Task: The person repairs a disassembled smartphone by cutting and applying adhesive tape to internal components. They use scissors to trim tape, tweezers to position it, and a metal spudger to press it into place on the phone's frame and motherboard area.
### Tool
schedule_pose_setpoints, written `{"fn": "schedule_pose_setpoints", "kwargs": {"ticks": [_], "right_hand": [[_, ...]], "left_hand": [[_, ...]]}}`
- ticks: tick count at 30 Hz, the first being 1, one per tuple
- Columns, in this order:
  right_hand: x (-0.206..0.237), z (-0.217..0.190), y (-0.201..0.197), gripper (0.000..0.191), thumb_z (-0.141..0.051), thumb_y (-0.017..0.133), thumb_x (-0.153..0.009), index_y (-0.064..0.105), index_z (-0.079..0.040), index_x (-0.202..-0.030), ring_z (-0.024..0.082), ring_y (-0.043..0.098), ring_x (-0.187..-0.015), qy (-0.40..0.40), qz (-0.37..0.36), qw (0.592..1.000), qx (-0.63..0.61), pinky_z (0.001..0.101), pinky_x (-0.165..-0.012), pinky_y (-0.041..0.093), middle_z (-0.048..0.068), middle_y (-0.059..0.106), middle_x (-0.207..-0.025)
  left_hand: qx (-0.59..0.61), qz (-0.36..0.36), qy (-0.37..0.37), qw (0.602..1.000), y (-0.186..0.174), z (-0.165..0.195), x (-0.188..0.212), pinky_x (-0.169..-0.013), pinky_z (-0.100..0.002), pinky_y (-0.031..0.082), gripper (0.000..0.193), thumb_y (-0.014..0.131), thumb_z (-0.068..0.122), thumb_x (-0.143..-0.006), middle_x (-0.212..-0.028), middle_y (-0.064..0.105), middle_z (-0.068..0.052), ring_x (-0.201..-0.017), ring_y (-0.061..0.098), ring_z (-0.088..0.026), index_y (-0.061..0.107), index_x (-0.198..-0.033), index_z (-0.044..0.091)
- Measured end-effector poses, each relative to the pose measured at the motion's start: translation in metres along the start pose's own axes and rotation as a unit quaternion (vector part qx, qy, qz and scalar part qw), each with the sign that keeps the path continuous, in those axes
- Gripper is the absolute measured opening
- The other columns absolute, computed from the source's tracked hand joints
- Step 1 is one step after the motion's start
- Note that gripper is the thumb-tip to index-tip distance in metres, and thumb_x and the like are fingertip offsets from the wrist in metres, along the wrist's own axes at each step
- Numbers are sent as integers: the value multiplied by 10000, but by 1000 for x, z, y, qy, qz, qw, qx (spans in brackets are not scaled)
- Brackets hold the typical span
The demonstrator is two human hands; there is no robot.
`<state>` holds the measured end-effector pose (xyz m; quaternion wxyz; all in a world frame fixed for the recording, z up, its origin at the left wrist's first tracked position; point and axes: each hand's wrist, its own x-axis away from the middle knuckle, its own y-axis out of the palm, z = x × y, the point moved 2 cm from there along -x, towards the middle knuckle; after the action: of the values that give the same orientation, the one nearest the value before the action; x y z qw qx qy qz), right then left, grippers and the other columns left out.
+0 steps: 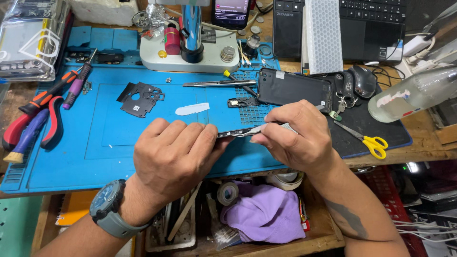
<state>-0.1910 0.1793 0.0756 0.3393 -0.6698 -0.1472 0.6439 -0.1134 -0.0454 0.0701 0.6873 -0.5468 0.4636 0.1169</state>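
The left hand (177, 154) gripped a thin phone frame (236, 133) edge-on above the blue mat (71, 152) on the bench, its fingers hiding most of it. The right hand (297, 138) pinched a metal tool (281, 126), mostly hidden, against the frame's right end.

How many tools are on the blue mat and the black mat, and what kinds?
Pliers: 1
Screwdrivers: 2
Scissors: 1
Brush: 1
Total: 5
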Motion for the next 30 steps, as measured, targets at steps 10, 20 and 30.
{"fn": "schedule_pose_setpoints", "kwargs": {"ticks": [10, 20, 30], "right_hand": [[-1, -2, 2, 313, -241, 860, -928, 620, -107, -1079, 237, 633, -793, 4, -11, 1000, 0, 353, -667, 472, 68, 652, -976], [-1, -2, 4, 324, -241, 868, -919, 618, -105, -1073, 237, 634, -798, 6, -13, 1000, 4, 356, -669, 470, 72, 654, -977], [-1, -2, 5, 325, -227, 863, -917, 612, -103, -1082, 229, 629, -779, 7, -14, 1000, 0, 354, -658, 457, 73, 655, -966]], "left_hand": [[0, -2, -2, 1000, 0, -1, 1, -586, -355, 330, 251, 790, 281, -912, -696, 540, -13, -609, 513, -192, 634, -832, 101], [-2, -5, -4, 1000, 1, -2, 3, -587, -357, 330, 252, 788, 287, -917, -692, 534, -14, -612, 514, -194, 639, -838, 100], [1, -3, -6, 1000, 1, -2, 4, -588, -356, 329, 252, 777, 289, -931, -686, 529, -12, -610, 510, -194, 644, -836, 98]]}}
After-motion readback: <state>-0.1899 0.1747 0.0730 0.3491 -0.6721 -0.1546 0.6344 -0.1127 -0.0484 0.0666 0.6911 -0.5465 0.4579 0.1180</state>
